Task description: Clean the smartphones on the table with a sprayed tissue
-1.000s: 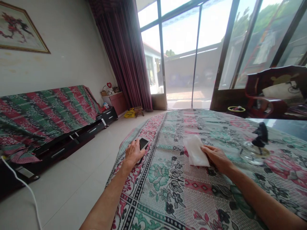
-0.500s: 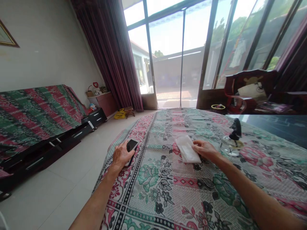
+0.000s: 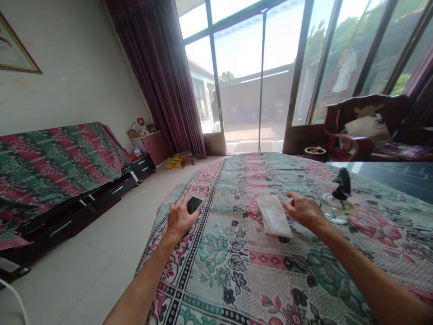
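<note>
Two bare hands are over the cloth-covered desk [image 3: 243, 280], and each one has its own nearest thing. The right hand [image 3: 307, 214] has its fingers loosely parted, with the pointing finger stretched toward ten o'clock and the thumb a little below it; nothing is held between them. The folded white sheet [image 3: 274, 216], perhaps tissue or thin cloth, lies flat on the desk at about eight o'clock from these fingers. Its right edge is just beside the thumb tip, and whether the two touch I cannot tell. The long axis of the sheet goes from eleven o'clock to five o'clock, so its long side, and not its short end, is turned to this hand. In my judgement, this is the relation which matters most: the right hand is clearly nearer, and the way to the sheet is short and sideways.

The left hand [image 3: 181, 219] is well apart from the sheet, at nine o'clock from it. Its fingers are closed around the dark phone [image 3: 194, 204], whose visible end points to about one o'clock; the hand hides the rest. The clear bottle [image 3: 333, 213] with a black spray head [image 3: 343, 183] stands at three o'clock from the right fingers, near the back of the hand.
</note>
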### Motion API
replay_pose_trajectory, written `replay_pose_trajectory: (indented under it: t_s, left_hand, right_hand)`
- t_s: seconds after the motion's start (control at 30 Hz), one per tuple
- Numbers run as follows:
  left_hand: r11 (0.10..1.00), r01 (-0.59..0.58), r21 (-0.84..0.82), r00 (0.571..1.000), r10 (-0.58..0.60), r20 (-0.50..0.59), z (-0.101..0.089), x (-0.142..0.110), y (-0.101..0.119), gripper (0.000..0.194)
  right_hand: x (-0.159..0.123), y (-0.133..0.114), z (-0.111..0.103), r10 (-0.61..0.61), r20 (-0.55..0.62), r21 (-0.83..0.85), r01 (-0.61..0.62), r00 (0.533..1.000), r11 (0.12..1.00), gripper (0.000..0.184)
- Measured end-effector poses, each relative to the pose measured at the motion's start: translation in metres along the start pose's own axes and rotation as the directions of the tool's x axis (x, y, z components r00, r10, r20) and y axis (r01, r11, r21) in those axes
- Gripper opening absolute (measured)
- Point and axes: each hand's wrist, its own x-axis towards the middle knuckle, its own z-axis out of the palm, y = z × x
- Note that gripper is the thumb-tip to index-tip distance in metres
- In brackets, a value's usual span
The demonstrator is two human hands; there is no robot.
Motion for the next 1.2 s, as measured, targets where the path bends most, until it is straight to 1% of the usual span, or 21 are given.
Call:
replay_pose_trajectory:
  t_s: [0.07,0.1,0.13,0.23,0.27,0.3,0.37,0.43,0.53,0.63,0.7,0.8,0.87,0.9,0.93,0.97,1.0,1.07,1.1,1.13,1.2]
  left_hand:
    - [0.998,-0.055,-0.026,0.998,0.055,-0.006,0.002,-0.004,0.020,0.065]
    - [0.994,-0.098,-0.049,0.995,0.098,0.013,0.005,-0.006,0.032,0.067]
    - [0.988,-0.135,-0.075,0.989,0.139,0.045,0.009,-0.008,0.046,0.069]
    - [0.959,-0.228,-0.169,0.953,0.255,0.161,0.023,-0.016,0.087,0.073]
    - [0.952,-0.243,-0.185,0.945,0.275,0.176,0.028,-0.018,0.099,0.074]
    - [0.950,-0.248,-0.192,0.942,0.283,0.181,0.033,-0.020,0.109,0.073]
    - [0.953,-0.224,-0.204,0.943,0.265,0.202,0.039,-0.023,0.123,0.073]
    - [0.950,-0.199,-0.241,0.942,0.253,0.221,0.041,-0.025,0.130,0.074]
    - [0.920,-0.198,-0.338,0.924,0.290,0.249,0.041,-0.032,0.132,0.082]
    - [0.885,-0.210,-0.416,0.909,0.333,0.250,0.043,-0.040,0.128,0.090]
    - [0.864,-0.224,-0.451,0.905,0.356,0.232,0.046,-0.045,0.126,0.091]
    - [0.839,-0.227,-0.494,0.906,0.367,0.208,0.053,-0.049,0.123,0.092]
    - [0.818,-0.214,-0.533,0.908,0.368,0.199,0.056,-0.050,0.123,0.096]
    - [0.804,-0.210,-0.556,0.907,0.372,0.196,0.058,-0.050,0.123,0.098]
    - [0.789,-0.207,-0.579,0.905,0.380,0.194,0.059,-0.050,0.122,0.101]
    - [0.772,-0.208,-0.601,0.899,0.393,0.194,0.061,-0.049,0.122,0.104]
    - [0.755,-0.209,-0.621,0.892,0.408,0.195,0.062,-0.049,0.121,0.107]
    - [0.726,-0.210,-0.655,0.876,0.438,0.204,0.064,-0.048,0.119,0.112]
    - [0.713,-0.208,-0.669,0.869,0.448,0.208,0.064,-0.047,0.118,0.115]
    - [0.703,-0.206,-0.681,0.864,0.457,0.211,0.064,-0.047,0.117,0.117]
    - [0.688,-0.194,-0.699,0.859,0.464,0.219,0.063,-0.046,0.115,0.120]
  right_hand:
    - [-0.006,-0.015,0.000,-0.096,-0.105,0.006,0.098,0.990,0.995,0.033]
    - [-0.012,-0.023,0.002,-0.170,-0.144,0.028,0.175,0.975,0.984,0.033]
    - [-0.018,-0.032,0.005,-0.238,-0.139,0.062,0.248,0.961,0.967,0.032]
    - [-0.035,-0.049,0.016,-0.428,0.002,0.140,0.423,0.904,0.895,0.031]
    - [-0.038,-0.050,0.019,-0.460,0.017,0.116,0.455,0.888,0.883,0.035]
    - [-0.040,-0.048,0.021,-0.454,0.027,0.081,0.451,0.891,0.889,0.038]
    - [-0.037,-0.038,0.021,-0.354,0.033,-0.031,0.355,0.935,0.934,0.043]
    - [-0.030,-0.024,0.016,-0.189,0.063,-0.132,0.196,0.980,0.972,0.039]
    - [-0.016,-0.007,0.010,-0.030,0.152,-0.164,0.055,0.988,0.985,0.031]
    - [-0.009,0.000,0.011,0.042,0.194,0.042,-0.052,0.980,0.998,0.024]
    - [-0.008,0.001,0.015,0.081,0.205,0.179,-0.119,0.975,0.977,0.023]
    - [-0.010,-0.001,0.019,0.097,0.241,0.252,-0.158,0.966,0.955,0.027]
    - [-0.011,-0.004,0.016,0.076,0.290,0.371,-0.186,0.954,0.910,0.029]
    - [-0.011,-0.006,0.012,0.068,0.282,0.456,-0.196,0.957,0.868,0.029]
    - [-0.010,-0.008,0.008,0.074,0.227,0.538,-0.189,0.971,0.821,0.030]
    - [-0.010,-0.011,0.004,0.101,0.124,0.603,-0.156,0.987,0.783,0.031]
    - [-0.010,-0.014,0.001,0.142,-0.017,0.628,-0.099,0.990,0.772,0.032]
    - [-0.011,-0.019,0.000,0.168,-0.312,0.548,0.032,0.935,0.836,0.033]
    - [-0.012,-0.022,0.001,0.134,-0.406,0.480,0.086,0.904,0.873,0.033]
    - [-0.014,-0.024,0.004,0.085,-0.451,0.418,0.126,0.889,0.900,0.032]
    - [-0.020,-0.028,0.010,0.009,-0.431,0.346,0.156,0.903,0.925,0.031]
